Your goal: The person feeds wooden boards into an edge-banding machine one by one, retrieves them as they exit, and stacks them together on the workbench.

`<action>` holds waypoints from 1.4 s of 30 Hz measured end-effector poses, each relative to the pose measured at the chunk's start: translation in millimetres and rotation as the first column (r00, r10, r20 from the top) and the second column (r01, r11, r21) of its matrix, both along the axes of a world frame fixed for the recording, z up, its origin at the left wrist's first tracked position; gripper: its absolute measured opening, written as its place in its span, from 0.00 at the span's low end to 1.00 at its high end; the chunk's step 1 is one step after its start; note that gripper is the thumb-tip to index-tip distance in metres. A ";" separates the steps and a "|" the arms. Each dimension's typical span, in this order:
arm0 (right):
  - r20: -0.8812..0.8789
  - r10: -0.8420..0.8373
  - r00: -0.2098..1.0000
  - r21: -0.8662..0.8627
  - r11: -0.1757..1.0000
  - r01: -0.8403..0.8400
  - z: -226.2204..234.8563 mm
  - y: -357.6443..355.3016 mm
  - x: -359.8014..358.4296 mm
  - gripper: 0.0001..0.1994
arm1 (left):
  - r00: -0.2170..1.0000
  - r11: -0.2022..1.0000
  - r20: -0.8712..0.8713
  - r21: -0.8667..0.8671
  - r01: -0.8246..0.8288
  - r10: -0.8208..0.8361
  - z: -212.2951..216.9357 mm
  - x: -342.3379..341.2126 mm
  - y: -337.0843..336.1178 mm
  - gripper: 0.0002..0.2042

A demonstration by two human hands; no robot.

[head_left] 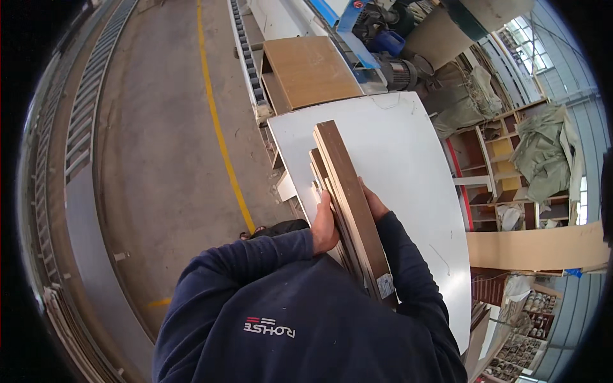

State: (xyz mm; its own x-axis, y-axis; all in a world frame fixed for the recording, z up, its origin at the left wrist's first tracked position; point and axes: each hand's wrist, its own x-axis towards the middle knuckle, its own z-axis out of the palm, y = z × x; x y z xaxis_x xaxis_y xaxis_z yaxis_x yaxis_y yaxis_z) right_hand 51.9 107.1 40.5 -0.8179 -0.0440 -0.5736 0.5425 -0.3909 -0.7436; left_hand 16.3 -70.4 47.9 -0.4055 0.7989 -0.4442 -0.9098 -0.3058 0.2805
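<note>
Over a white tabletop [415, 166], the left hand [324, 225] and right hand [374, 202] grip a stack of brown boards [357, 217] between them, its long axis running away from the torso [306, 303], far end angled leftward.

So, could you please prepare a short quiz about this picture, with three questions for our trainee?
1. What do the left hand and the right hand hold between them?
2. True or false: the yellow floor line runs to the left of the white tabletop.
3. What stands just beyond the tabletop's far edge? A) red bucket, B) brown box, C) green ladder.

Key: 1. A stack of long, narrow boards; 2. True; 3. B.
</note>
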 end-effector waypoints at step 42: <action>-0.049 -0.246 0.968 0.895 -0.441 -0.067 -56.6 260.2 -166.8 0.23 | 0.651 0.191 -0.689 -0.719 -0.668 -0.319 -154.6 -163.6 26.5 0.20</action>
